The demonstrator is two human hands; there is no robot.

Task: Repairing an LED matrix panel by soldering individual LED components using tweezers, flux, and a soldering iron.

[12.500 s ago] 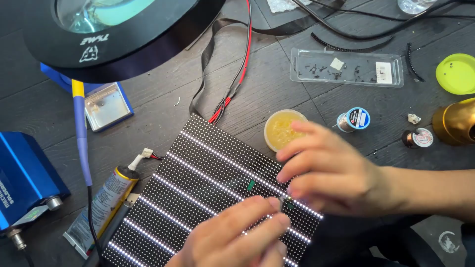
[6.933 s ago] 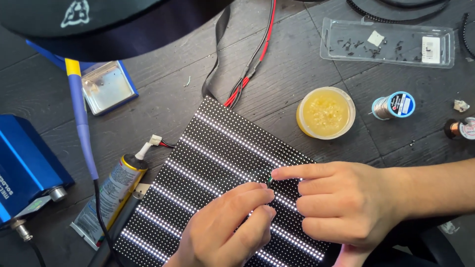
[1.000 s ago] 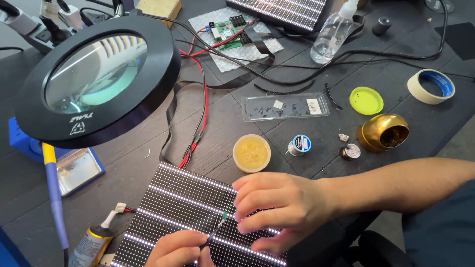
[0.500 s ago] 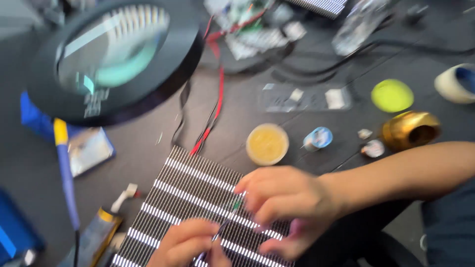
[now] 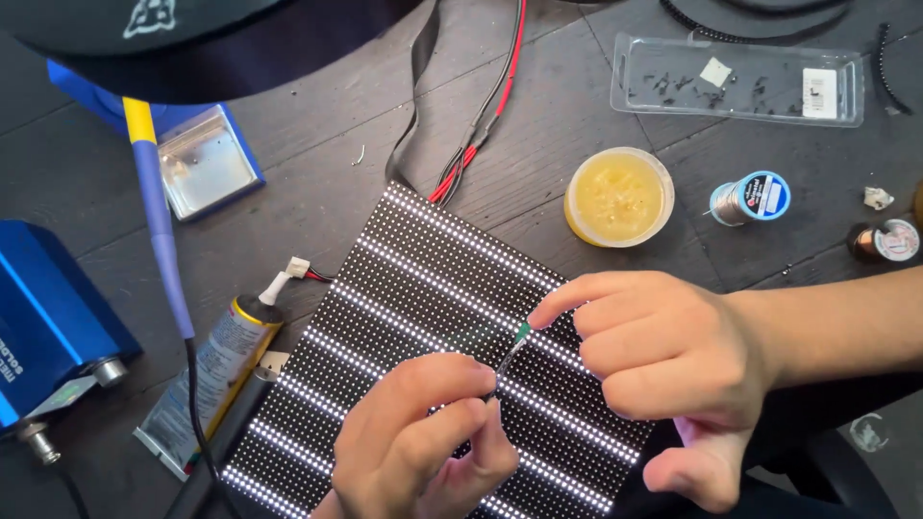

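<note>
A black LED matrix panel with lit white rows lies tilted on the dark wooden table. My left hand is over its near part, fingers pinched on thin tweezers with a green tip. My right hand rests on the panel's right side, its forefinger stretched out and touching the tweezers' tip. Both hands hide part of the panel's near right area.
A round tub of yellow flux, a solder spool and a clear plastic parts tray lie behind. Left: a soldering iron, a metal tin, a blue unit, a tube. Red-black cables leave the panel; magnifier lamp overhangs.
The view has swung down and closer, dropping the far table out of sight. My hands stay on the panel, left still pinching the tweezers, right forefinger now extended to the tip.
</note>
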